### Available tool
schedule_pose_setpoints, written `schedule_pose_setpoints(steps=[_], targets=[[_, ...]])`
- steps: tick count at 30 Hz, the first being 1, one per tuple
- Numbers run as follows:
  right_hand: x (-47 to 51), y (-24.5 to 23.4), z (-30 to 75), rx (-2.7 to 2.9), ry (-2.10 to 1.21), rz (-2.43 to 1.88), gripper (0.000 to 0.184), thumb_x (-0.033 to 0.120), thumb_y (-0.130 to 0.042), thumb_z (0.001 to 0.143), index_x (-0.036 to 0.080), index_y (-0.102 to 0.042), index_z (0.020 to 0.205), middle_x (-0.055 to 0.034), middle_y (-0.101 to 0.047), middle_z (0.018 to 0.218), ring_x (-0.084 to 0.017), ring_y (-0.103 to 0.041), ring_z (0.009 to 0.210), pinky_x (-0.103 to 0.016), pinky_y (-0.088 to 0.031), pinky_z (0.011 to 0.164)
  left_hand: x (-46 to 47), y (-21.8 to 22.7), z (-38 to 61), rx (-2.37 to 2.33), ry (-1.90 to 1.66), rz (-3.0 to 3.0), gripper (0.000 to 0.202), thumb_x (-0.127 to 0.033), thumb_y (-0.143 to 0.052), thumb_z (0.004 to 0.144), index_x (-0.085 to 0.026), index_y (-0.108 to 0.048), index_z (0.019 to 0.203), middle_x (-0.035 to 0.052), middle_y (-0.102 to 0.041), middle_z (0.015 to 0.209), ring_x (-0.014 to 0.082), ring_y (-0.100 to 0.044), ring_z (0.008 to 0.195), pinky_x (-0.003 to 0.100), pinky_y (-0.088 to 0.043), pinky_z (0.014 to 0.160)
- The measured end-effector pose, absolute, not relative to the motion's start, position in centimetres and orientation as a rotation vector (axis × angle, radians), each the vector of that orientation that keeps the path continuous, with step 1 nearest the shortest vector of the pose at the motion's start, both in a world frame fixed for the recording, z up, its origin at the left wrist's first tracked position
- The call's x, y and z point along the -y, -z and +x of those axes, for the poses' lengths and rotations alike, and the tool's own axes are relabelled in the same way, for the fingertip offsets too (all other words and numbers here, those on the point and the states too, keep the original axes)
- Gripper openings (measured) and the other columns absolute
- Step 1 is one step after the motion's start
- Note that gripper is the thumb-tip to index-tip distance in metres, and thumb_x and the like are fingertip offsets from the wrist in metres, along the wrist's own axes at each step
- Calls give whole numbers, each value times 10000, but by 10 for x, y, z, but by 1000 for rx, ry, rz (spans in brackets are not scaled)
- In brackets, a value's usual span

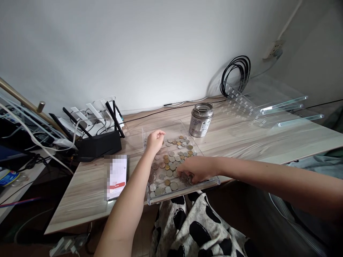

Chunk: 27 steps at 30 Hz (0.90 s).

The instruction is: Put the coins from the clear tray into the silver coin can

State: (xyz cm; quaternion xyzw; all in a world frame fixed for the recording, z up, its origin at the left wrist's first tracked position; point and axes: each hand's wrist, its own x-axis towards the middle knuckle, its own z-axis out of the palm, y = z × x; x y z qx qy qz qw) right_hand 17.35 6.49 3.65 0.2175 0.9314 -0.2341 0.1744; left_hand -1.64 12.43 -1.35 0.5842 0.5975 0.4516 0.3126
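Note:
A shallow clear plastic tray (183, 186) lies at the table's front edge, with many silver and gold coins (173, 166) spread over its bottom. My left hand (155, 140) is over the tray's far left part, its fingers curled together. Whatever those fingers may hold is hidden. At the near right side, my right hand (193, 169) reaches down with bent fingers among the coins. A tilted coin (190, 179) shows against its fingers, and the hand covers other coins there. Behind the tray, to the right, stands an open metal tin (200, 120) with a printed label.
A phone (118, 176) with a lit screen lies left of the tray. Behind it sit a black router (99, 145) and white routers with antennas. Stacked clear trays (278, 107) and a coiled black cable (235, 75) stand at the back right. A thin cable runs along the wall.

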Motion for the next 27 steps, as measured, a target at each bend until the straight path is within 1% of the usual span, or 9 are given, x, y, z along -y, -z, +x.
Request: schedule_pose_setpoints(steps=[5,9,11,14,17,19,21,24,27], targets=[[-64,-35,171,-2613,701,636,472,117,-595,572,163,-519,1036,-17,-548,779,-124,-450,632,-206,-243,489,-123,12,-17,-1585,-1175,1582,199,-197,-423,673,-166,-598,764,38,-624,704,149,-583,689,218,-416,548],[-66,-34,167,-2646,581,639,312,110,-604,548,139,-581,858,-52,-529,859,-136,-445,688,-211,-265,517,-123,13,-17,-1590,-1170,1582,204,-188,-422,678,-156,-599,773,36,-622,700,140,-582,680,217,-427,553],[-67,-31,166,-2660,591,596,238,104,-611,532,139,-597,767,-47,-535,858,-130,-446,687,-209,-274,528,-123,12,-15,-1579,-1171,1563,194,-177,-430,678,-155,-599,769,38,-621,711,140,-582,695,214,-434,554],[-67,-25,167,-2654,697,559,179,79,-570,546,146,-608,707,-9,-557,729,-101,-441,607,-203,-275,515,-120,7,-11,-1523,-1148,1475,166,-153,-442,687,-149,-593,757,54,-620,786,138,-580,731,204,-447,548],[-70,-21,169,-2620,754,566,158,81,-554,544,148,-618,671,21,-537,587,-79,-403,508,-201,-256,477,-112,-2,-4,-1380,-1001,1317,136,-144,-453,718,-134,-584,751,79,-613,857,125,-581,699,207,-464,540],[-76,-22,169,-2669,757,570,116,111,-577,533,142,-622,635,27,-521,538,-75,-383,483,-205,-243,463,-107,-7,-1,-1257,-814,1202,136,-175,-463,752,-118,-584,774,97,-616,832,124,-586,640,224,-474,530],[-85,-26,166,-2780,803,629,92,142,-580,550,140,-633,625,29,-517,517,-72,-377,476,-207,-245,462,-103,-9,0,-1148,-685,1086,199,-248,-447,795,-102,-584,799,102,-620,765,124,-586,578,231,-475,507],[-104,-35,155,-2975,942,880,151,174,-530,619,143,-660,691,27,-538,528,-68,-387,473,-201,-267,471,-103,-9,-1,-993,-677,905,297,-323,-384,838,-102,-582,815,81,-615,665,117,-579,508,222,-471,473],[-122,-39,139,-3094,1018,1102,179,204,-500,666,127,-661,684,21,-539,514,-65,-387,471,-197,-273,471,-107,-6,-4,-879,-720,754,313,-314,-344,852,-106,-577,833,78,-620,630,147,-611,537,253,-501,508]])
